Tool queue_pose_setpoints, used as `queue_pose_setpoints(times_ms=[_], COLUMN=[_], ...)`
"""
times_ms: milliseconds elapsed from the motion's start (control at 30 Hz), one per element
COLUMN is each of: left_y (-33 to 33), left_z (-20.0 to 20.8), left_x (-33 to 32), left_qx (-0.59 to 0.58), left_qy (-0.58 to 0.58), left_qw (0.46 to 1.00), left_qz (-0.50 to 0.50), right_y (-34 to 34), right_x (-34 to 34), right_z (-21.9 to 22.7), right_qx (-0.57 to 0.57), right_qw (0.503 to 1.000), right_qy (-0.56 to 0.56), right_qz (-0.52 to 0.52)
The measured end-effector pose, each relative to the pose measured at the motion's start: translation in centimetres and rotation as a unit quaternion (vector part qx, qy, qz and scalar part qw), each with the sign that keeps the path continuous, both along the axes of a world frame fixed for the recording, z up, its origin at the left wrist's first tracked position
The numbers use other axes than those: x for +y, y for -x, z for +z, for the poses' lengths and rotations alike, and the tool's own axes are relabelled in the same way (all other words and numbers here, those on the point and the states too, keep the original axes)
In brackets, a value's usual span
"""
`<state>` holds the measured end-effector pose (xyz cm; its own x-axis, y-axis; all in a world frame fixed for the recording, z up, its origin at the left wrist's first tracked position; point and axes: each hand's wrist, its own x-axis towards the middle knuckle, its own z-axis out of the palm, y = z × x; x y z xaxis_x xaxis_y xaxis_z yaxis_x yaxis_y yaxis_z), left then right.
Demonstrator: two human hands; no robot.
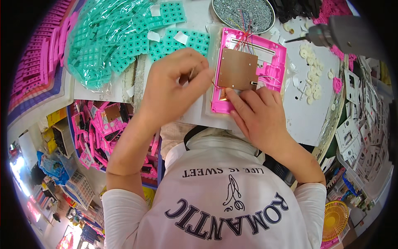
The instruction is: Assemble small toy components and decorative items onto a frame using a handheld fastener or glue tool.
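A pink plastic housing [217, 99] lies on the worktable in front of me, with a flat brown circuit board [238, 68] inside it. Several thin coloured wires [247, 38] rise from the board's far edge. My left hand [176, 85] is raised just left of the housing, its thumb and forefinger pinched. A thin reddish wire [218, 86] runs from the board's left edge to those fingertips. My right hand [261, 112] rests over the housing's near edge and holds it. Its forefinger presses beside the board's near-left corner; the thumb lies along the front rim.
Bagged turquoise keypad sheets [99, 45] lie at left, and a round tin of screws [244, 14] stands behind. A power screwdriver [331, 36] hangs at right above white plastic wheels [311, 70]. Pink assemblies [103, 128] fill a bin at lower left; white plates [360, 128] pile up far right.
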<state>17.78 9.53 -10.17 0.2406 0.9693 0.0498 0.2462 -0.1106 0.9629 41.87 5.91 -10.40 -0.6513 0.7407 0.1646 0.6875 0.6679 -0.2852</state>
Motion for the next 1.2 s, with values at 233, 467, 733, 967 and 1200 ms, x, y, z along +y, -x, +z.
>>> queue_pose_setpoints(times_ms=[233, 467, 733, 967, 1200], left_y=[-0.8, -1.1, -2.9, -4.2, -5.8], left_z=[0.1, -1.0, -0.4, 0.8, 0.7], left_x=[0.6, -0.5, -1.9, -2.4, -2.1], left_qx=[-0.187, -0.212, -0.294, -0.033, 0.068], left_qy=[0.211, 0.196, 0.171, -0.029, -0.145], left_qw=[0.959, 0.956, 0.939, 0.999, 0.982], left_qz=[0.003, 0.044, 0.048, -0.013, -0.102], right_y=[0.1, -1.5, -1.4, -4.0, -4.2], right_x=[0.4, 1.2, 0.4, 1.5, 2.5], right_z=[1.2, 1.7, 1.1, 2.4, 4.1], right_qx=[-0.061, -0.018, 0.013, 0.156, 0.282], right_qw=[0.996, 0.992, 0.997, 0.981, 0.914], right_qy=[0.056, 0.092, 0.065, 0.112, 0.278], right_qz=[0.034, 0.082, 0.037, -0.006, -0.084])
